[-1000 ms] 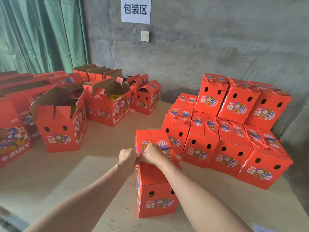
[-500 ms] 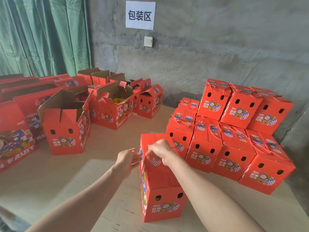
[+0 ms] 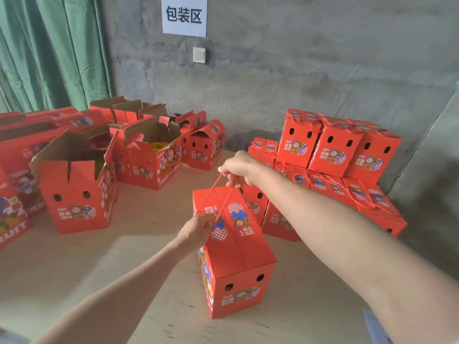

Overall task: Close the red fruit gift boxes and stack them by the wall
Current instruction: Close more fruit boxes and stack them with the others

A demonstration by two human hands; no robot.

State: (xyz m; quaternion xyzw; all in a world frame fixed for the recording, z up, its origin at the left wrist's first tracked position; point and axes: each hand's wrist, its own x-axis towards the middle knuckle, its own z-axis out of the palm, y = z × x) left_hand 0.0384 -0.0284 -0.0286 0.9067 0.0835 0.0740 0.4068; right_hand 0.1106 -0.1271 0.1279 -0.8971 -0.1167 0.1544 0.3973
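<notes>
The closed red box stood upright near the table's front edge, about midway along it. Its two lid flaps met in a seam along the top, and it had cartoon prints on the lid and two dark holes in the near end. The left hand gripped the box's top left edge, fingers curled where the red cord met the lid. The cord ran up taut in two strands to the right hand, which pinched it above the box's far end.

Bare table lay to the left of the box and in front of it, with a narrower strip toward the front right corner.

A green curtain hung at far left. Open boxes with raised flaps crowded the table's left side and back. A paper sign hung on the grey wall. Just beyond the held box, a stack of closed boxes filled the back right corner, two layers high by the wall.
</notes>
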